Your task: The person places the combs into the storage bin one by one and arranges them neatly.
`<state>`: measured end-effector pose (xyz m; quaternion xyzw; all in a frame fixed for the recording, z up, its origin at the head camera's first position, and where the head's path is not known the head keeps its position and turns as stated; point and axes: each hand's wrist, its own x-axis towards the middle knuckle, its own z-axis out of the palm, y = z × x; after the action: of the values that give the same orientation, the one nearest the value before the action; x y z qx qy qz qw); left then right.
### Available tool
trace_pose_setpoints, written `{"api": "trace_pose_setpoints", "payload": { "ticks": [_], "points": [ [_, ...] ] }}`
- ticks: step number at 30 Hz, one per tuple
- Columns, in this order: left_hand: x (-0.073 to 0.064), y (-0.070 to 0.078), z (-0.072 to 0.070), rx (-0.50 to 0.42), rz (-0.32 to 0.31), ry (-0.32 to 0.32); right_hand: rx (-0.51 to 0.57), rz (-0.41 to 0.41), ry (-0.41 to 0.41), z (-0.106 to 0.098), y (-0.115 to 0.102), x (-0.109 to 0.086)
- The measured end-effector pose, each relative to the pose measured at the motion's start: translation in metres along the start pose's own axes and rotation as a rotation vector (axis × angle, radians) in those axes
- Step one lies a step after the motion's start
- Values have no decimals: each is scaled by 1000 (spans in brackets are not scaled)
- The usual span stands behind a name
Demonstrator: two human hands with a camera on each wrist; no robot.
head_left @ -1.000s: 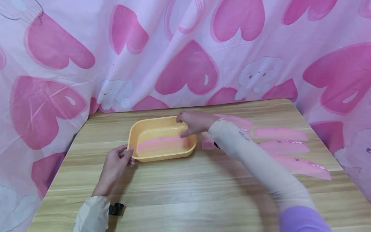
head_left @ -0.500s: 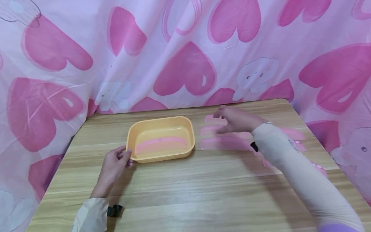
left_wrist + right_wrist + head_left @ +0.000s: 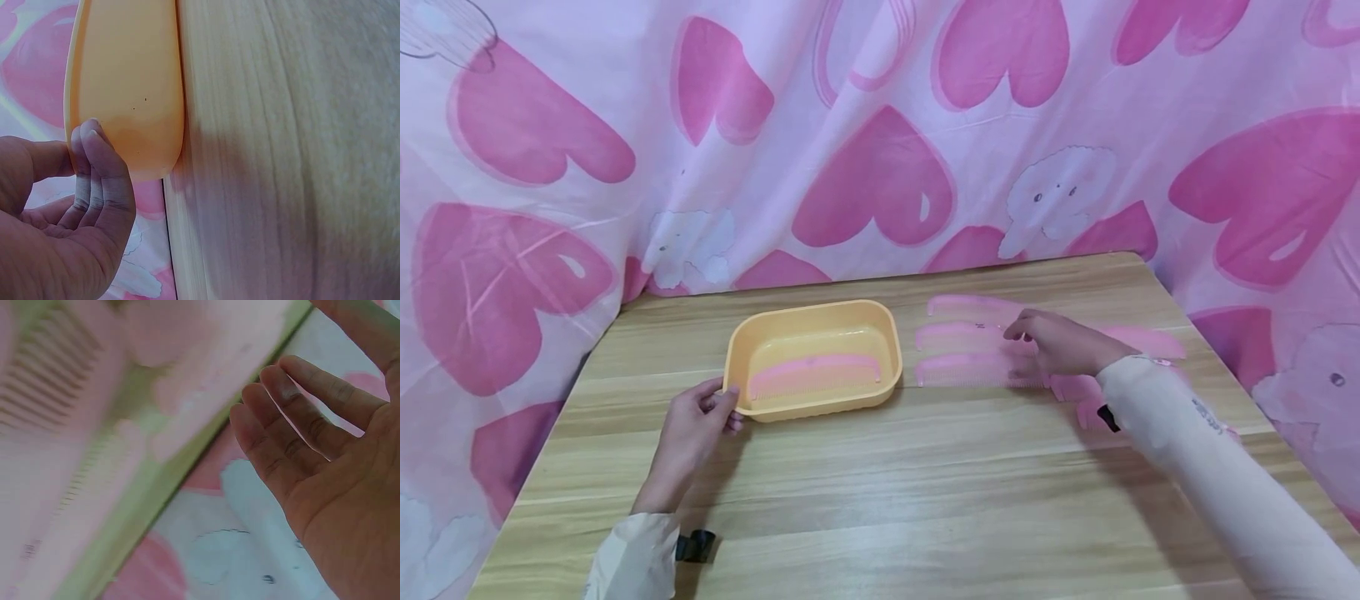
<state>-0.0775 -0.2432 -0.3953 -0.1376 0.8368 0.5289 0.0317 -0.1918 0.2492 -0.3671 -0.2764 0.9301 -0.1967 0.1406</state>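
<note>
My left hand point(image 3: 696, 425) pinches the rim of a yellow plastic tray point(image 3: 887, 321) at its near left corner. In the left wrist view the thumb is at the rim and the fingers point(image 3: 106, 156) lie against the outer wall. A pink comb point(image 3: 816, 371) rests inside the tray, teeth toward me. To the right, my right hand point(image 3: 1060, 340) hovers over a group of pink combs point(image 3: 955, 367) with nothing in its grasp. Its fingers point(image 3: 256, 434) look extended and relaxed in the right wrist view. Hand and sleeve partly hide several of the combs.
The combs lie in two columns on a wood-grain table point(image 3: 850, 500); one at the back right point(image 3: 1150, 340) shows beyond the forearm. A pink heart-print curtain point(image 3: 880, 167) hangs along the table's back and side edges. Each wrist wears a black strap piece point(image 3: 696, 546).
My right hand has left the tray, where the comb lies, and travelled right over the loose combs. The left hand keeps its hold on the rim.
</note>
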Motion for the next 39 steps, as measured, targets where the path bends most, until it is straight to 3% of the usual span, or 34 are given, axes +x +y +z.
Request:
{"api": "trace_pose_setpoints", "payload": {
  "ticks": [13, 29, 39],
  "points": [
    [0, 0, 0, -5, 29, 1, -1, -3, -12, 27, 23, -4],
    [-1, -2, -1, -20, 47, -1, 38, 19, -85, 30, 25, 0],
    [-1, -1, -1, -11, 39, -1, 66, 39, -60, 27, 26, -3]
  ]
}}
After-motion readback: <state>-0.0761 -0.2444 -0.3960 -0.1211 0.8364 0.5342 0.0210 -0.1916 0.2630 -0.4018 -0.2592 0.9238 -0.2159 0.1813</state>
